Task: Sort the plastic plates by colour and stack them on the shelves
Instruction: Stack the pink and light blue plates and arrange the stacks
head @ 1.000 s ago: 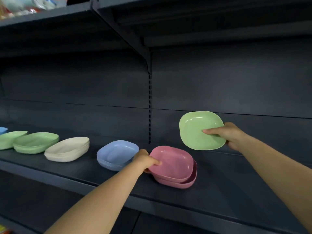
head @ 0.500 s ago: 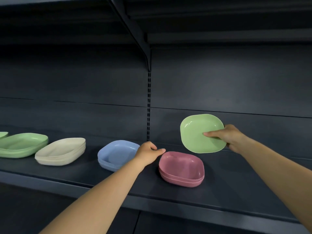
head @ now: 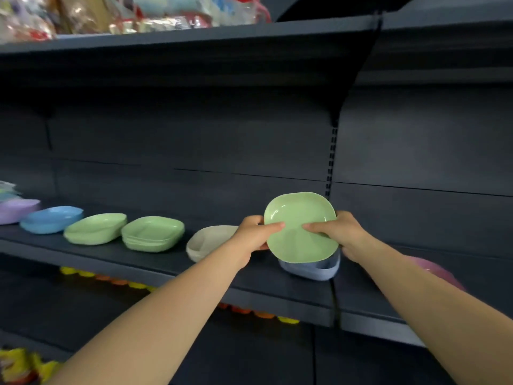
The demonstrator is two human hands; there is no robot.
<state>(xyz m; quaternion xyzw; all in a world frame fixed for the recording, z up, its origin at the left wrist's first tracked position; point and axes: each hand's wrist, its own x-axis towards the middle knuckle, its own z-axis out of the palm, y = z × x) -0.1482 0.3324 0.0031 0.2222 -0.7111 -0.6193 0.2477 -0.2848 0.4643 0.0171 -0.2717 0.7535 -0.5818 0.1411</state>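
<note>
Both hands, left and right, pinch the green plate tilted between their fingers above the blue stack, so it looks mid-carry, needing a leftward move onto the green stack.

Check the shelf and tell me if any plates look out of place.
Two green stacks sit side by side instead of one. Another green plate, held by both hands over the blue stack, isn't shelved yet.

Bare shelf right of pink plates
</note>
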